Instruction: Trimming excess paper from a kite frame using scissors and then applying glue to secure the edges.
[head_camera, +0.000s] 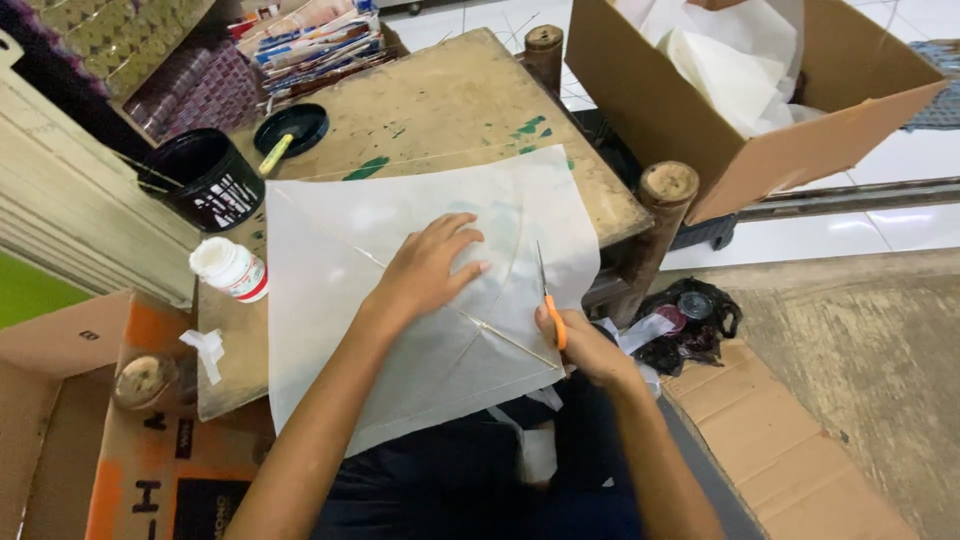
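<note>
A white paper kite sheet (350, 250) with thin crossed sticks lies on a worn wooden table (440, 100). My left hand (425, 270) presses flat on the middle of the sheet, fingers spread. My right hand (585, 345) grips orange-handled scissors (548, 300) at the sheet's right edge, blades pointing up and away along the paper.
A black bucket (205, 180) and a black lid with a yellow-handled tool (290, 130) stand at the table's left. A white glue bottle (232, 268) lies nearby. A cardboard box of white paper (760, 90) sits at the right. Stacked papers (320, 45) lie at the back, flattened cardboard (790, 450) on the floor.
</note>
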